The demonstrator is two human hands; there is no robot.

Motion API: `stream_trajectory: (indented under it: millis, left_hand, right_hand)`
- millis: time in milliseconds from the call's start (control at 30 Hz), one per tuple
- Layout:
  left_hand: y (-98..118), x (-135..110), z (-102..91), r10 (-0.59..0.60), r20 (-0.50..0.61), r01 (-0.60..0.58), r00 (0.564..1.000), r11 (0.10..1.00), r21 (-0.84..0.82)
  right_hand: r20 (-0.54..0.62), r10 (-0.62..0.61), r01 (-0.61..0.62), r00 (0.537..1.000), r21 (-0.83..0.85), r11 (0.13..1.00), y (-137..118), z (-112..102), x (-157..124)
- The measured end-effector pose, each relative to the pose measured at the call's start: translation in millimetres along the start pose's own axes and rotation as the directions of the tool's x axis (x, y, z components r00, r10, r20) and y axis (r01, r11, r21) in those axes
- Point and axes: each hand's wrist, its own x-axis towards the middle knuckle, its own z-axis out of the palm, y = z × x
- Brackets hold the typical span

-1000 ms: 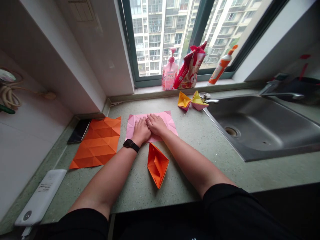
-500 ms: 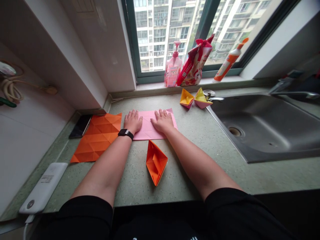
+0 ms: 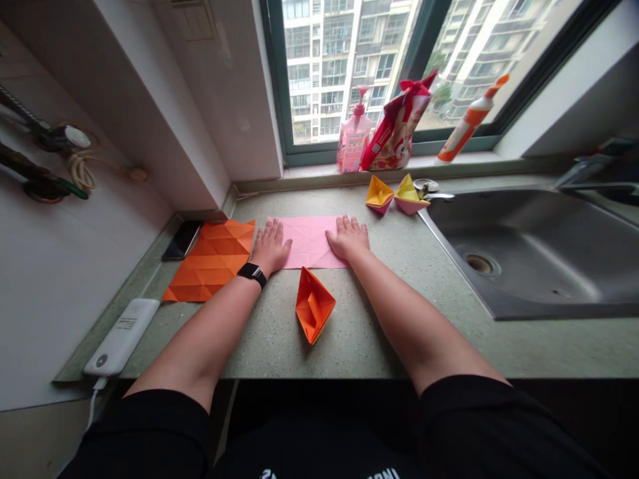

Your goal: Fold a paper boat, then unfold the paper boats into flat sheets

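Observation:
A creased sheet of pink paper (image 3: 310,243) lies flat on the counter between my hands. My left hand (image 3: 271,246) rests palm down on its left end, fingers stretched out and holding nothing. On the right end lies my right hand (image 3: 349,238), also flat with the fingers spread. Just in front of the pink paper sits a folded orange paper boat (image 3: 314,306). Left of my left hand is an orange sheet (image 3: 214,259) covered in triangular creases.
Two small yellow and pink paper boats (image 3: 379,194) stand near the sink (image 3: 539,253) at the right. A phone (image 3: 182,241) and a white power bank (image 3: 122,336) with a cable lie at the left. A pump bottle (image 3: 354,140) is on the windowsill.
My hands have moved apart, out to the two ends of the pink paper, baring more of its middle. The view has shifted slightly.

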Motion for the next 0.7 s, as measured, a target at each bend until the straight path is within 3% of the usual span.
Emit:
stream_trajectory:
  millis: [100,300,567,633,700]
  left_hand:
    - [0.9,-19.0,-2.1,0.131,0.087,-0.132,0.988,0.991,0.007]
    - [-2.1,-28.7,-8.3,0.102,0.121,-0.103,0.987,0.995,0.001]
    - [-2.3,-33.0,-5.0,0.104,0.034,-0.101,0.994,0.993,-0.065]
    - [-4.8,-30.1,-8.5,0.061,-0.027,-0.065,0.998,0.979,-0.192]
    - [-10.0,-22.4,-16.4,-0.055,-0.09,0.019,0.994,0.93,-0.366]
  right_hand:
    - [0.016,0.002,-0.002,1.0,-0.013,1.0,-1.8,-2.2,-1.4]
    - [0.037,-0.058,0.06,0.998,-0.043,0.997,13.5,-4.4,-19.9]
    - [0.023,-0.117,0.119,0.993,-0.097,0.988,63.3,-1.7,-76.0]
    - [-0.008,-0.117,0.116,0.993,-0.072,0.991,70.5,-1.5,-82.5]
    - [-0.052,-0.121,0.12,0.991,-0.021,0.993,75.8,-1.7,-84.4]
